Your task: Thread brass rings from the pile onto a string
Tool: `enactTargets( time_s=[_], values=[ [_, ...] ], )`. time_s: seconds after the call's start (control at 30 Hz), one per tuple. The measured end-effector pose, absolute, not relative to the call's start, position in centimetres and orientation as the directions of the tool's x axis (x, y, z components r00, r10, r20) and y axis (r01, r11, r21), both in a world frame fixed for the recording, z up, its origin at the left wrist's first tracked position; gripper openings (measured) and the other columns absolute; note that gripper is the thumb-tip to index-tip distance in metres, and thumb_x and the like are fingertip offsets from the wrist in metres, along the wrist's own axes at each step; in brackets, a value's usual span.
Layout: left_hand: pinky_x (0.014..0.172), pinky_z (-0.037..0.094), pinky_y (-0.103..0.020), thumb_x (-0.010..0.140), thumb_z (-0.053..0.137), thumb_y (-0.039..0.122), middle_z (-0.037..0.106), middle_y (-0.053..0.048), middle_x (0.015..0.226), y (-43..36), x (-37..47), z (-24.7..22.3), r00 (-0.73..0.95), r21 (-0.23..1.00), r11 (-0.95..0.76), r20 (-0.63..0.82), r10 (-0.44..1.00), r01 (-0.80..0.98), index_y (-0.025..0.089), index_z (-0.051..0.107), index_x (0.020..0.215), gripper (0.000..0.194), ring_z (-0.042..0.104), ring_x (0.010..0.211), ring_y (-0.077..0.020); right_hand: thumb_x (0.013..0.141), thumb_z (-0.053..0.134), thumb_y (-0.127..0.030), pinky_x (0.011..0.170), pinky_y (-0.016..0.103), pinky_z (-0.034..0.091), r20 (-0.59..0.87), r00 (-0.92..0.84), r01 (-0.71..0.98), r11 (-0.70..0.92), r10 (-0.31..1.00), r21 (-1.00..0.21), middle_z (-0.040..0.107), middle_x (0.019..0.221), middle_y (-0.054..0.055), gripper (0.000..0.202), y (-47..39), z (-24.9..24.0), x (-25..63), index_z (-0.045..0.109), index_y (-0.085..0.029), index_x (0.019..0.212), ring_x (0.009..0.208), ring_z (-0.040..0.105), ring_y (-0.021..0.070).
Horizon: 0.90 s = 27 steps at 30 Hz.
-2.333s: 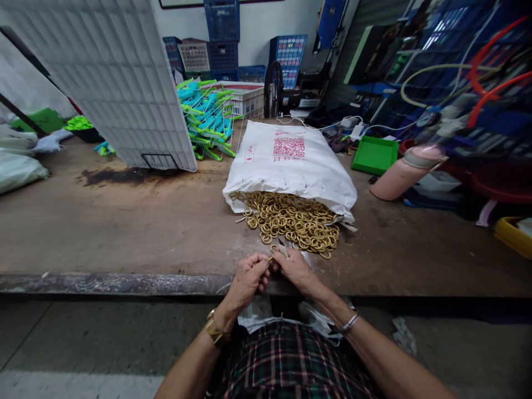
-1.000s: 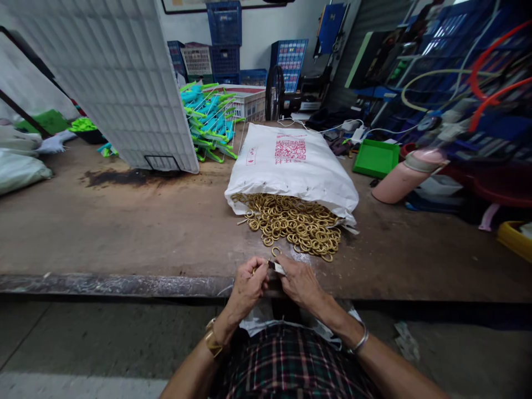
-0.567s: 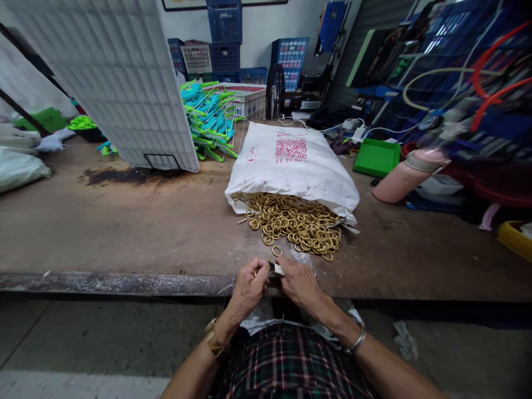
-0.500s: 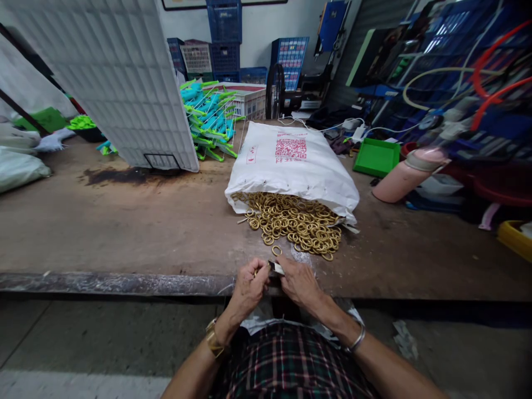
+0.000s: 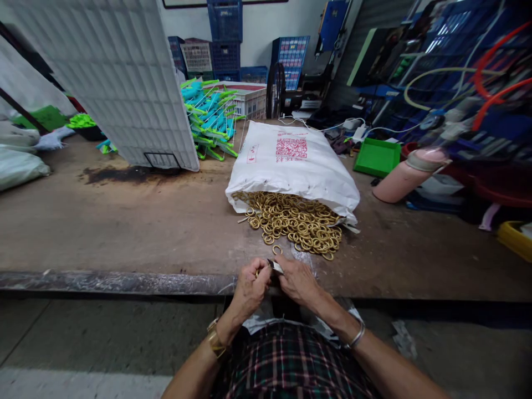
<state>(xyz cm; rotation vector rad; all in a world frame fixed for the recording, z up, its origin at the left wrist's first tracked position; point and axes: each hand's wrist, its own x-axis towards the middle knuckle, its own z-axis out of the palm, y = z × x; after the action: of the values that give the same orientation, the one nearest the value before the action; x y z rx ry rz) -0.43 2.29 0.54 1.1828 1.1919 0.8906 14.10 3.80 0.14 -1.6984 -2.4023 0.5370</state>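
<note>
My left hand (image 5: 249, 285) and my right hand (image 5: 298, 280) are close together at the near edge of the brown worktable (image 5: 124, 227). The left pinches a small gold ring (image 5: 258, 272); the right pinches a small silvery piece (image 5: 275, 267) against it. Just beyond them a single gold ring (image 5: 277, 249) lies alone. Behind it a pile of gold rings (image 5: 295, 223) spills from the open mouth of a white sack (image 5: 293, 163) printed in red.
A white grid panel (image 5: 112, 77) leans at the back left, with teal and green plastic parts (image 5: 210, 119) beside it. A green tray (image 5: 376, 157) and a pink cylinder (image 5: 405, 174) lie to the right. Blue crates (image 5: 224, 33) stack against the far wall.
My hands have come back from beside the ring pile to the table's near edge, still pinching the ring and silvery piece. One ring now lies alone in front of the pile.
</note>
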Motion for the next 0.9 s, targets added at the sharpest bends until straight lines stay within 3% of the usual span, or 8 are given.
enactTargets(
  time_s=[0.27,0.47,0.63,0.77,0.9],
  values=[
    [0.049,0.033,-0.019,0.081,0.044,0.036,0.045,0.004,0.055,2.0,-0.5,0.5,0.193,0.987,0.114,-0.134,0.972,0.113,0.018,0.046,0.067,0.023,0.041,0.049,-0.0079,0.072,0.038,-0.012,0.054,0.026,0.026,-0.152,-0.38,0.884,0.309,0.913,-0.351,0.063,0.073,0.007,0.029,4.1,0.7,14.2,0.056,-0.017,0.095,0.062,0.054,0.0165],
    [0.048,0.034,-0.019,0.08,0.047,0.041,0.046,0.004,0.056,1.5,-0.6,0.8,0.238,0.988,0.154,-0.155,0.959,0.02,0.016,0.049,0.071,0.026,0.044,0.049,-0.0077,0.076,0.039,-0.013,0.055,0.026,0.026,-0.201,-0.31,0.939,0.267,0.929,-0.215,0.065,0.079,0.009,0.028,5.1,0.9,15.1,0.054,-0.016,0.1,0.067,0.058,0.0178],
    [0.039,0.029,-0.017,0.074,0.051,0.048,0.047,0.004,0.055,1.0,-0.7,1.2,0.29,0.928,0.355,-0.31,0.905,-0.114,0.016,0.049,0.076,0.032,0.042,0.043,-0.0066,0.079,0.04,-0.012,0.052,0.025,0.024,-0.113,-0.272,0.957,0.256,0.956,-0.135,0.065,0.072,0.007,0.021,5.1,-0.1,15.6,0.053,-0.017,0.095,0.063,0.059,0.0163],
    [0.04,0.031,-0.017,0.07,0.053,0.05,0.047,0.005,0.053,1.0,-0.7,1.5,0.271,0.919,0.372,-0.328,0.905,-0.129,0.015,0.049,0.074,0.035,0.041,0.041,-0.0052,0.078,0.044,-0.014,0.049,0.023,0.022,0.008,-0.294,0.952,0.293,0.956,-0.086,0.065,0.067,0.004,0.014,5.0,-1.3,15.9,0.053,-0.019,0.087,0.056,0.058,0.0146],
    [0.04,0.03,-0.016,0.07,0.053,0.047,0.047,0.005,0.051,0.9,-0.6,2.0,0.261,0.919,0.378,-0.34,0.903,-0.109,0.015,0.049,0.072,0.032,0.04,0.04,-0.0048,0.073,0.048,-0.011,0.046,0.022,0.022,0.152,-0.321,0.941,0.333,0.935,-0.063,0.065,0.068,0.001,0.021,4.6,-2.2,16.2,0.054,-0.021,0.09,0.051,0.056,0.0121]
  ],
)
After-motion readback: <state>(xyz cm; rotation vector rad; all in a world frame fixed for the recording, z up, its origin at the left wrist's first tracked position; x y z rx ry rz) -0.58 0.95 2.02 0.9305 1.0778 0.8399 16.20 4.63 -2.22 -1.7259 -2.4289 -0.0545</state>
